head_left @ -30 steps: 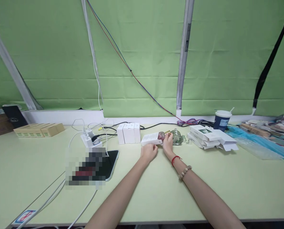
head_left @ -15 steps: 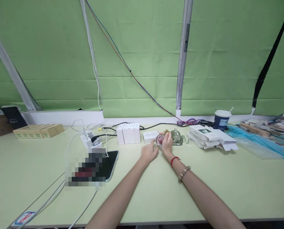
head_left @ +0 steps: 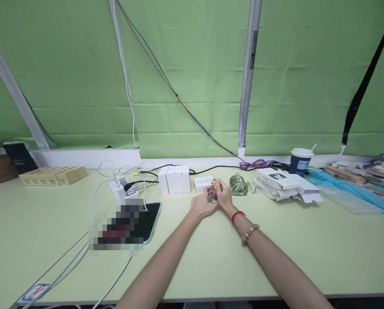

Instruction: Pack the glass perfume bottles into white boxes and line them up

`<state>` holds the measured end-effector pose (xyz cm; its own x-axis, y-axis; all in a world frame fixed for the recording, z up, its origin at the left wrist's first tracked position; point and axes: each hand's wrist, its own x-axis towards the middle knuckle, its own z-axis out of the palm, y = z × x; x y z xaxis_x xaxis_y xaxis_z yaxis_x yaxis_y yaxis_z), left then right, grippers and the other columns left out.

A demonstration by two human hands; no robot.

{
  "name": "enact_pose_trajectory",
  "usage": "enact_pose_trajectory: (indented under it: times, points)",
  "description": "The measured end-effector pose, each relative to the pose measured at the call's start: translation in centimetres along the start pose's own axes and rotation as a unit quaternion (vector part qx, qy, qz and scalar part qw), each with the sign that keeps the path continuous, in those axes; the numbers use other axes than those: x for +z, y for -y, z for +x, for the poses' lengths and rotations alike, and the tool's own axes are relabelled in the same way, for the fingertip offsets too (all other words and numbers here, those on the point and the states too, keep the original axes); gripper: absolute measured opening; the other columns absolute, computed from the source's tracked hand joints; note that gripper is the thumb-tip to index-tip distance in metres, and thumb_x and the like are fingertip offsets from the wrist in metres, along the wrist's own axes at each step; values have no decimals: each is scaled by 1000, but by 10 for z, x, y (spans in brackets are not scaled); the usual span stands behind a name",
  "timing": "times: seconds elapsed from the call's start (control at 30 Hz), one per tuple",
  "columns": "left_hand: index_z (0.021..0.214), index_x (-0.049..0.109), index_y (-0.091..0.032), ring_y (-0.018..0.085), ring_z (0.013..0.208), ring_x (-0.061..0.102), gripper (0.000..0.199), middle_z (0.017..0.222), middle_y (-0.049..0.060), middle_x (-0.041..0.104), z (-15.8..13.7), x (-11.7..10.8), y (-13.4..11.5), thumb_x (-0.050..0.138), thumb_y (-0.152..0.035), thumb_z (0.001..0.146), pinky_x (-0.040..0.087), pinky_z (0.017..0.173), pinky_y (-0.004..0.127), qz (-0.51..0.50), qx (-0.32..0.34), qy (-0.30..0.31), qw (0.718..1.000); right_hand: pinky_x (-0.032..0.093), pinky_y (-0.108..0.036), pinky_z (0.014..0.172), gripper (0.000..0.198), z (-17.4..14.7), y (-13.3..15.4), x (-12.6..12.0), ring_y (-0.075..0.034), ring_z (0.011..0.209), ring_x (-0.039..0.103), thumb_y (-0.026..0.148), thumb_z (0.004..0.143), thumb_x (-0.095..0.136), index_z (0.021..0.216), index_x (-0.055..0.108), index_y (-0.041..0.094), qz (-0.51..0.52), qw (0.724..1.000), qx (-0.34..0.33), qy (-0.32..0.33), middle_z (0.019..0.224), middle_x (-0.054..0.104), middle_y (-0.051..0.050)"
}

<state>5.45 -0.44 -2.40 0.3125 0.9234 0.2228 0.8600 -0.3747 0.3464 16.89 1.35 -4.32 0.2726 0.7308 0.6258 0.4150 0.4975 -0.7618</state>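
Note:
A round clear glass bottle (head_left: 212,196) with reddish-pink contents is held between my two hands over the table. My left hand (head_left: 202,205) is closed around its lower left side. With bent fingers, my right hand (head_left: 224,196) grips the small gold-coloured cap (head_left: 214,183) at the bottle's top. Whether the cap is fully seated is hidden by the fingers. Just right of my right hand stands a row of similar clear glass bottles (head_left: 239,185). Beside them lie several small clear pieces (head_left: 252,188). A flat white box (head_left: 203,183) is right behind my left hand.
Upright white boxes (head_left: 174,180) stand left of the hands, near a power strip (head_left: 121,189) and a tablet-like device (head_left: 150,221) with cables. To the right are stacked white cartons (head_left: 275,184), a paper cup (head_left: 300,162) and blue plastic (head_left: 346,191). Tan boxes (head_left: 53,176) sit far left.
My left hand has moved in and closed on the bottle. The bottle and the gold cap have shifted slightly left and stand more upright, with my right hand now at the top.

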Motion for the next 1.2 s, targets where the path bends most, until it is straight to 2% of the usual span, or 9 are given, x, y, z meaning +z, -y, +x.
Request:
enact_pose_trajectory:
  times: [0.17, 0.33, 0.43, 0.5, 0.63, 0.93, 1.2]
  points:
    - [117, 42, -21, 25, 87, 64, 56, 92, 7, 68, 4, 3, 4, 44, -58, 75, 43, 71, 31, 9, 13, 7, 1000, 38, -24, 54, 34, -2, 4, 0, -13, 53, 50, 51, 77, 49, 67, 55, 19, -33, 999, -15, 1, 60, 59, 0]
    - [105, 47, -20, 26, 84, 64, 50, 87, 7, 67, 4, 3, 2, 46, -59, 73, 42, 68, 30, 31, 10, 13, 999, 40, -24, 58, 41, -1, 4, 1, -14, 57, 52, 53, 81, 43, 73, 61, 18, -62, 998, 10, -27, 63, 60, -1]
    - [102, 48, -21, 25, 82, 64, 44, 85, 7, 67, 5, 3, 2, 44, -57, 76, 41, 66, 29, 34, 13, 9, 999, 41, -26, 67, 43, 0, 4, 2, -15, 69, 55, 51, 84, 39, 93, 65, 18, -75, 996, -24, -40, 79, 62, -4]
    - [102, 48, -21, 24, 82, 64, 42, 84, 6, 67, 6, 4, 4, 42, -55, 78, 41, 64, 28, 38, 16, 11, 999, 41, -27, 71, 46, 0, 3, 3, -16, 74, 55, 49, 85, 38, 110, 61, 18, -79, 995, -40, -48, 87, 59, -5]
    - [106, 47, -21, 24, 83, 63, 40, 87, 6, 67, 8, 6, 6, 41, -52, 81, 40, 65, 28, 42, 10, 9, 999, 41, -28, 71, 50, 0, -1, 6, -16, 73, 52, 48, 86, 36, 124, 52, 19, -78, 996, -27, -45, 84, 54, -4]
    - [109, 45, -21, 23, 81, 63, 37, 87, 6, 67, 8, 5, 6, 39, -47, 83, 40, 64, 28, 30, 6, 14, 999, 41, -31, 79, 51, 0, -2, 13, -19, 83, 53, 47, 85, 36, 124, 51, 17, -55, 996, 5, -73, 86, 55, -5]
    - [107, 44, -21, 24, 85, 63, 38, 89, 7, 67, 7, 5, 7, 38, -50, 83, 40, 66, 29, 27, 5, 14, 1000, 40, -35, 89, 49, 0, 1, 13, -20, 100, 54, 44, 87, 34, 122, 51, 16, 8, 997, 1, -74, 110, 60, -11]
